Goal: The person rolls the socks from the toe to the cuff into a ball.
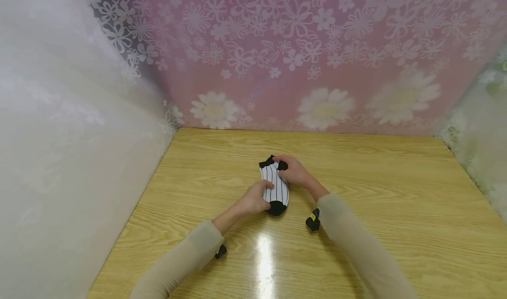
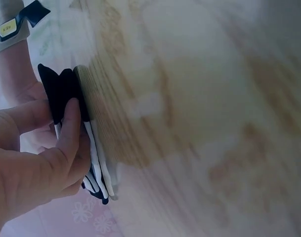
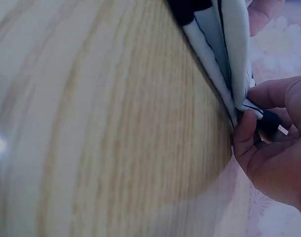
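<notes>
A white sock (image 1: 273, 182) with thin black stripes and black toe, heel and cuff lies on the table, its toe toward me. Its left edge near the toe is pinched by my left hand (image 1: 253, 199). My right hand (image 1: 295, 170) pinches it at the far right side, by the heel and cuff. The left wrist view shows the left hand's thumb and fingers on either side of the black toe (image 2: 68, 94). In the right wrist view, layers of striped fabric (image 3: 236, 54) stand partly apart, with the right hand's fingertips (image 3: 246, 123) at their edge.
The wood-grain table (image 1: 376, 193) reaches back to a pink flowered curtain (image 1: 269, 70). A pale sheet (image 1: 79, 136) borders the left side, and a flowered one (image 1: 483, 136) the right. Black camera mounts are strapped below each wrist, the right one (image 1: 313, 222) bearing a yellow label.
</notes>
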Action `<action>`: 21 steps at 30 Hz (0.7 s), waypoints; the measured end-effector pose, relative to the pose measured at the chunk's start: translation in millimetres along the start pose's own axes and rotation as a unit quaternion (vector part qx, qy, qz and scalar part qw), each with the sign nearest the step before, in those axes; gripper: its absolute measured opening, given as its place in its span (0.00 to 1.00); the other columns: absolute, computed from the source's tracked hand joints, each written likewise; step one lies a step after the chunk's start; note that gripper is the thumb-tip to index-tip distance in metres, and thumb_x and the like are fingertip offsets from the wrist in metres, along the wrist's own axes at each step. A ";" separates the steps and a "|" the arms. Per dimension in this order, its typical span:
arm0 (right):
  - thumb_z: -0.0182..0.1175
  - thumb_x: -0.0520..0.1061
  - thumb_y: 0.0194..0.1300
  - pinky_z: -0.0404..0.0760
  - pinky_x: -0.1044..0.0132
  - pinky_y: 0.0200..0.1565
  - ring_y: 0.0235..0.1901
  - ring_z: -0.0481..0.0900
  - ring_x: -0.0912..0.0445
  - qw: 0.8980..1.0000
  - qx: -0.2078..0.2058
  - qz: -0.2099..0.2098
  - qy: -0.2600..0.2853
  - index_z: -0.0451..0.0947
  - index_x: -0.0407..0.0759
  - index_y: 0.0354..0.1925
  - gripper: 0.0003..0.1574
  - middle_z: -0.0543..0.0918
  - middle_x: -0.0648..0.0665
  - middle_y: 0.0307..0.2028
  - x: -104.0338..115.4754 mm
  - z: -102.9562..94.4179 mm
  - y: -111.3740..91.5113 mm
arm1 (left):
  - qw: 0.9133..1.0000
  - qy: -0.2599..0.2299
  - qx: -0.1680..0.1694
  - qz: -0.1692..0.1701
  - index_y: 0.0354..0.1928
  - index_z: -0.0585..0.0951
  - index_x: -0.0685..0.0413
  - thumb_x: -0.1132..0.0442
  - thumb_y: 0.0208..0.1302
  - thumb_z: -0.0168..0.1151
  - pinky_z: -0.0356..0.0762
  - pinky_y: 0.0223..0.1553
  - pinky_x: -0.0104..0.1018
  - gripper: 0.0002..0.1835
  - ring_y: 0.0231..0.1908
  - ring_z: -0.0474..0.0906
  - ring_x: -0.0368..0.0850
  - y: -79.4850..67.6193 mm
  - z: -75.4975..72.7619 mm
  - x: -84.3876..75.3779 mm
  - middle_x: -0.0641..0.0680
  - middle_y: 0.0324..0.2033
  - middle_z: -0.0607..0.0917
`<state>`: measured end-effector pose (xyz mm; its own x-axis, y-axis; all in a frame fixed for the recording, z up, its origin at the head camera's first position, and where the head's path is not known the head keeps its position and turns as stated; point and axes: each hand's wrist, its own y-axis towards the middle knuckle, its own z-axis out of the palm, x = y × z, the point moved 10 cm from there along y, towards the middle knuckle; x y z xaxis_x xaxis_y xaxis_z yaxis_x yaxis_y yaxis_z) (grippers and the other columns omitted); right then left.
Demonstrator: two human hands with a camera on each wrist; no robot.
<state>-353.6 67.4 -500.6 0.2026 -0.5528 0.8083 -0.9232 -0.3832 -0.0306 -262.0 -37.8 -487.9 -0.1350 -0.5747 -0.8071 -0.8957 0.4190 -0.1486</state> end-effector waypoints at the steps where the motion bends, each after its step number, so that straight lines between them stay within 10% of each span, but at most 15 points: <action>1: 0.54 0.31 0.64 0.64 0.45 0.66 0.70 0.61 0.40 1.000 0.001 -0.002 -0.008 0.69 0.36 0.68 0.33 0.68 0.33 0.69 0.6 0.8 0.5 | 1.000 0.016 -0.002 0.003 0.57 0.75 0.67 0.82 0.45 0.64 0.71 0.60 0.45 0.31 0.59 0.72 0.56 0.1 0.4 -0.5 0.65 0.57 0.77; 9: 0.52 0.30 0.64 0.65 0.42 0.66 0.68 0.63 0.36 0.997 -0.003 -0.029 -0.070 0.68 0.32 0.67 0.32 0.68 0.29 0.66 9.3 5.2 -0.5 | 0.991 0.136 0.012 -0.003 0.59 0.74 0.62 0.75 0.52 0.67 0.74 0.52 0.41 0.29 0.51 0.72 0.53 -4.2 9.7 -3.4 0.65 0.54 0.71; 16: 0.53 0.40 0.69 0.76 0.45 0.52 0.60 0.72 0.35 0.985 -0.001 0.017 -0.170 0.66 0.40 0.71 0.33 0.58 0.26 0.69 6.0 3.7 -5.4 | 0.963 0.269 0.010 -0.032 0.63 0.73 0.49 0.61 0.57 0.70 0.77 0.36 0.47 0.30 0.48 0.73 0.56 -7.1 10.2 -1.6 0.61 0.55 0.69; 21: 0.53 0.47 0.74 0.75 0.39 0.52 0.65 0.63 0.28 0.974 -0.012 0.025 -0.224 0.65 0.43 0.72 0.32 0.51 0.27 0.73 6.7 0.0 -11.4 | 0.955 0.293 0.003 -0.038 0.63 0.73 0.47 0.58 0.59 0.69 0.78 0.37 0.50 0.29 0.54 0.69 0.60 -7.5 7.6 -0.1 0.62 0.59 0.67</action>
<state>-341.7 68.1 -494.8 0.2738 -0.8405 0.4676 -0.9421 -0.3323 -0.0458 -252.1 -35.6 -491.1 -0.2849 -0.8975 -0.3366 -0.9103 0.3633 -0.1983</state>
